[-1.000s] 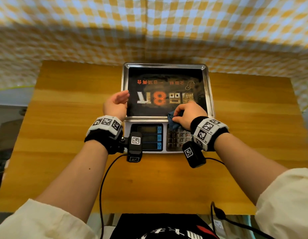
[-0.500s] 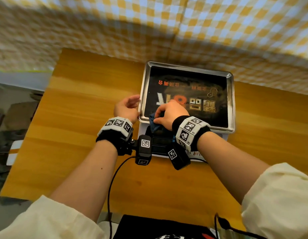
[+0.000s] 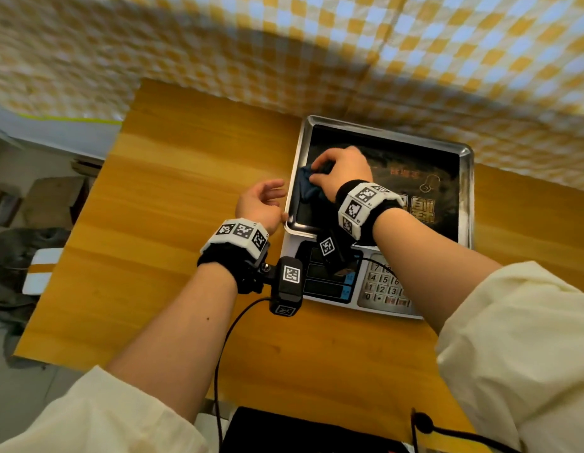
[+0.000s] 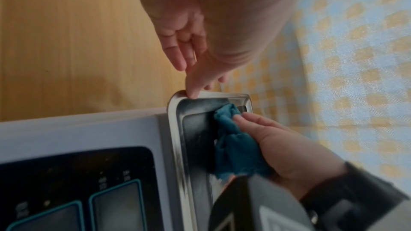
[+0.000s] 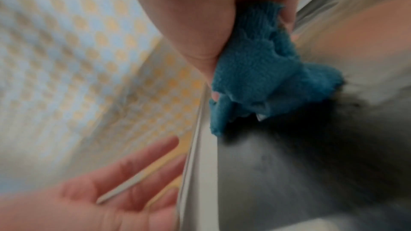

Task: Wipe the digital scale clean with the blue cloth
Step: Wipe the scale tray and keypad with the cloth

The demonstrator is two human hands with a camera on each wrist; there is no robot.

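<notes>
Blue cloth bunched in right hand fingers, pressed at pan's 9 o'clock edge; left hand loose, empty. Digital scale judged part-wiped; keypad untouched.

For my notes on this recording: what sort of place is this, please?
Probably a small shop or market counter: a price-computing digital scale with a keypad stands on a wooden table, before a yellow checked cloth backdrop.

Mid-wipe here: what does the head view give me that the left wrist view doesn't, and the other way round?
Only the head view shows the keypad, the printed mat across the tray and the whole table. Only the left wrist view shows the left hand's fingertip touching the tray rim's corner. Both show the right hand gripping the blue cloth on the tray's left side, and the scale's display.
</notes>
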